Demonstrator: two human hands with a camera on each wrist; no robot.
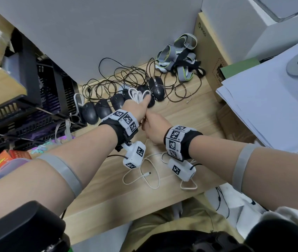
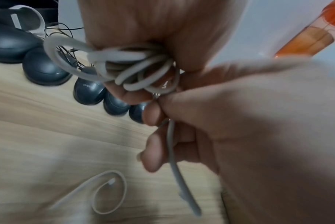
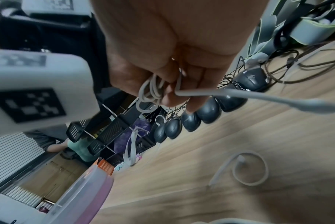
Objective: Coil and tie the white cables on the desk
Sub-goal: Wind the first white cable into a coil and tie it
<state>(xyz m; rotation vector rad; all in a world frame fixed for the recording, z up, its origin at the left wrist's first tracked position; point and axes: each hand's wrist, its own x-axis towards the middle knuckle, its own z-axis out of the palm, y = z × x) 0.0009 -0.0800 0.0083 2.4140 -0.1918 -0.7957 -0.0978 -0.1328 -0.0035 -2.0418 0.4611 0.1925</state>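
Observation:
My left hand (image 1: 135, 107) grips a bundle of white cable loops (image 1: 138, 93) above the row of mice. In the left wrist view the coil (image 2: 132, 68) bunches under the left hand (image 2: 143, 27), with one loop sticking out to the left. My right hand (image 1: 155, 128) sits just behind it, and its fingers (image 2: 153, 115) curl round the cable's free tail (image 2: 171, 151), which hangs down. The right wrist view shows the tail (image 3: 258, 96) running out to the right. A second white cable (image 1: 144, 174) lies loose on the desk (image 1: 108, 188) under my wrists.
Several black mice (image 1: 97, 110) line the back of the desk with tangled dark cords (image 1: 126, 77). Grey straps (image 1: 179, 57) lie at the back right beside a cardboard box (image 1: 210, 57). Black trays (image 1: 26, 106) stand on the left, papers (image 1: 272, 99) on the right.

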